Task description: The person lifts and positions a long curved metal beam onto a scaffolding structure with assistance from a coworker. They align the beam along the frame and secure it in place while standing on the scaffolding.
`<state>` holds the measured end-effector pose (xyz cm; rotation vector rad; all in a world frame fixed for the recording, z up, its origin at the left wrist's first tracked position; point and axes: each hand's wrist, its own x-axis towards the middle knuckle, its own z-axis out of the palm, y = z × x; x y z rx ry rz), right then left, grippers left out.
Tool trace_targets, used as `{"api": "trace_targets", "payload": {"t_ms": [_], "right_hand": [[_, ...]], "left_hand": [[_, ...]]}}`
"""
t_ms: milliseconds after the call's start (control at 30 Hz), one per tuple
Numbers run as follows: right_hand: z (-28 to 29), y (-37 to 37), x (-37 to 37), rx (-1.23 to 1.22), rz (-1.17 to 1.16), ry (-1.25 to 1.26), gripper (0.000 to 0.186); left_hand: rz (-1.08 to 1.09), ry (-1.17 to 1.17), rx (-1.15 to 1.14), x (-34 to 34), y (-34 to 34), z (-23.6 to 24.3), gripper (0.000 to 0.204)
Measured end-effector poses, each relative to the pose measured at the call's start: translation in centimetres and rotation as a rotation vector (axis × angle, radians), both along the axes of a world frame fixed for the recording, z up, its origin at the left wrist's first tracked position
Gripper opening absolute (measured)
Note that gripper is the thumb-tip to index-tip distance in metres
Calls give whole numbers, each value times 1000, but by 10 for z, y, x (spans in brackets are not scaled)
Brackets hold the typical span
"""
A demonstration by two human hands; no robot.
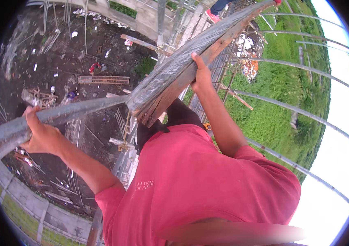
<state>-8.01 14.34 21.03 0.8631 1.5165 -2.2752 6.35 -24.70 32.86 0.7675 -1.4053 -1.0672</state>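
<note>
Your two hands at work high on a scaffold. Your left hand is wrapped round a grey metal pipe; your right hand clasps the edge of a thick wooden plank, thumb on its grey upper face, the other fingers mostly hidden. The plank's near end lies between your hands, close to the pipe's far end; whether they touch cannot be told. Its far end slants up beyond your right hand, past another person's pink shoe.

The step in hand appears to be supporting the plank while you steady yourself on the pipe. The next move would call for a firm right-hand hold and secure footing before any shift of weight.

Far below your left hand spreads dark, littered ground; beyond your right hand lie green grass and a row of metal bars against open sky.
</note>
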Motion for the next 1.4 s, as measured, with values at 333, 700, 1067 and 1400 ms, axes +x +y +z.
{"api": "trace_targets", "payload": {"t_ms": [333, 700, 1067, 1400], "right_hand": [[-30, 46, 49, 127, -63, -80, 57], [-62, 99, 96, 404, -33, -123, 69], [-83, 152, 135, 487, -56, -205, 86], [-95, 217, 192, 651, -38, -279, 86]], "left_hand": [[-17, -23, -14, 1, 2, 6, 32], [33, -34, -95, -9, 1, 9, 25], [22, -47, -159, -15, -11, 6, 18], [-19, -21, -205, -14, -20, 7, 46]]}}
